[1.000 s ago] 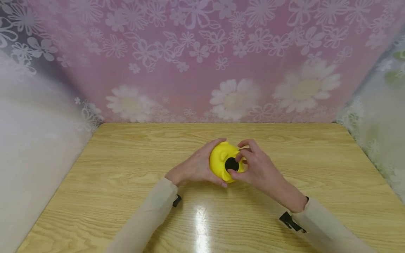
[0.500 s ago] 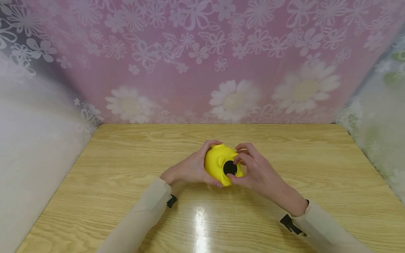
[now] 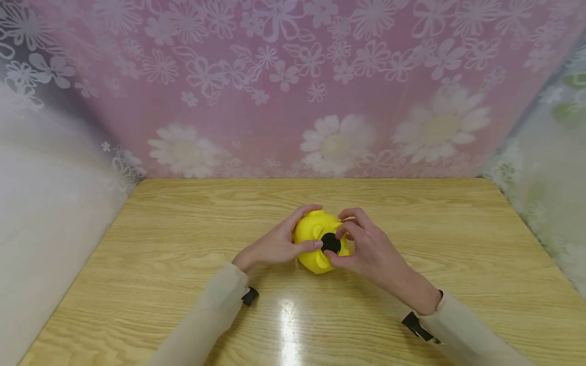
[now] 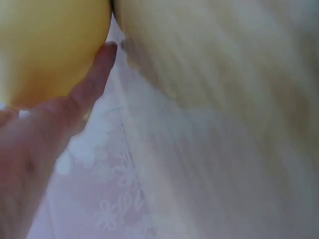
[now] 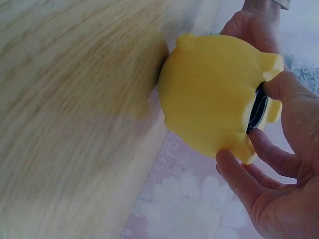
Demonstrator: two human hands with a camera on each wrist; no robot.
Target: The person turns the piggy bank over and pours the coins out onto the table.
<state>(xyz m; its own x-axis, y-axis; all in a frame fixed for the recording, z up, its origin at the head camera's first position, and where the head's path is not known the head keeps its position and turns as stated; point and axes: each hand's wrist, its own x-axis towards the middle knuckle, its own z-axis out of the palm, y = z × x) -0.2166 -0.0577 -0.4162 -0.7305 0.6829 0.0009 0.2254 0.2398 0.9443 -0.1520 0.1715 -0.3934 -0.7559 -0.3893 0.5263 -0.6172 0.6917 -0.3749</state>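
A round yellow piggy bank [image 3: 304, 231] lies at the middle of the table, its stubby feet and underside turned up toward the head camera. In that underside sits a round black plug [image 3: 331, 245]. My left hand [image 3: 274, 247] grips the bank from the left, fingers round the far side and thumb across the underside beside the plug. From the right, my right hand [image 3: 377, 250] pinches the plug's rim between thumb and fingertips. The right wrist view shows the plug [image 5: 257, 110] between the feet, at the bank's body [image 5: 204, 94]. Only a blurred part of the bank [image 4: 50, 45] fills the left wrist view.
The wood-grain table [image 3: 192, 213] carries a bright light reflection near its front. Behind it hangs a pink floral curtain [image 3: 256, 127]. Pale coverings flank the left and right sides. Black straps [image 3: 416, 326] show at both sleeves.
The piggy bank has shifted slightly left and toward me, turning a little. My left thumb has moved from its near side up beside the plug. My right fingers stay at the plug.
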